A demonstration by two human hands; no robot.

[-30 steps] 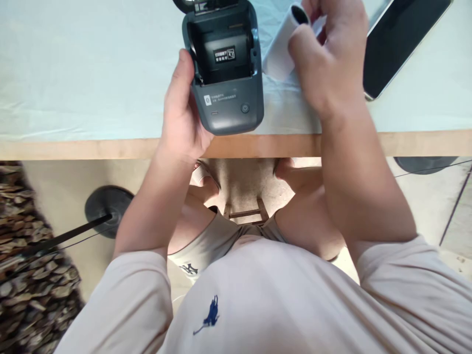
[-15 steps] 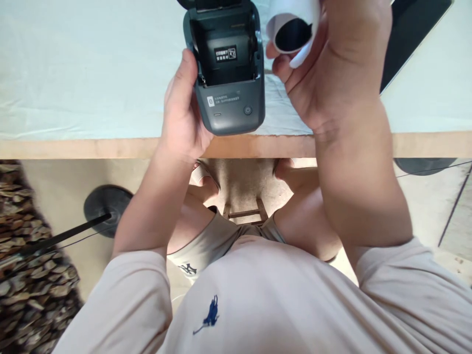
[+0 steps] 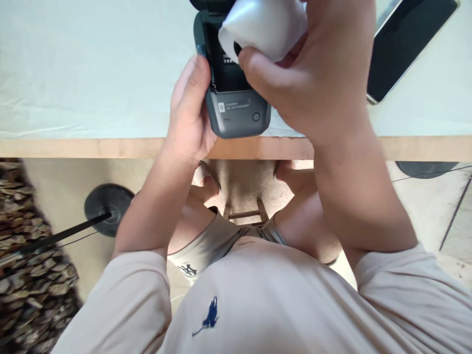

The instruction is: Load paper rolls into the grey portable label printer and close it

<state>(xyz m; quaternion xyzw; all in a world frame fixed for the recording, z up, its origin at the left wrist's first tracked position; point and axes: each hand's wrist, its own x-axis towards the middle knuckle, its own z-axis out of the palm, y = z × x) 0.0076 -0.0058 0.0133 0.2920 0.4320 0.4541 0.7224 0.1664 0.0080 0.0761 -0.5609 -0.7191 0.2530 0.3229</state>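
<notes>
Moved since half a second ago, the right hand (image 3: pixel 317 73) now holds the paper roll (image 3: pixel 263 27) directly over the printer's (image 3: pixel 236 93) open bay instead of beside it. Under both hands lies the pale surface (image 3: pixel 81 73). Gripping the printer's left side, the left hand (image 3: pixel 190 115) steadies it near the edge. Right of the right hand lies a phone (image 3: pixel 409 44).

printer: small dark grey label printer (image 3: pixel 236 110), standing at the near edge of the table, lid swung open at the far end, paper bay exposed
front panel: white label strip and a round power button facing up
paper roll: white roll (image 3: pixel 263 27) with a dark core, held tilted just over the open bay, partly covering it
</notes>
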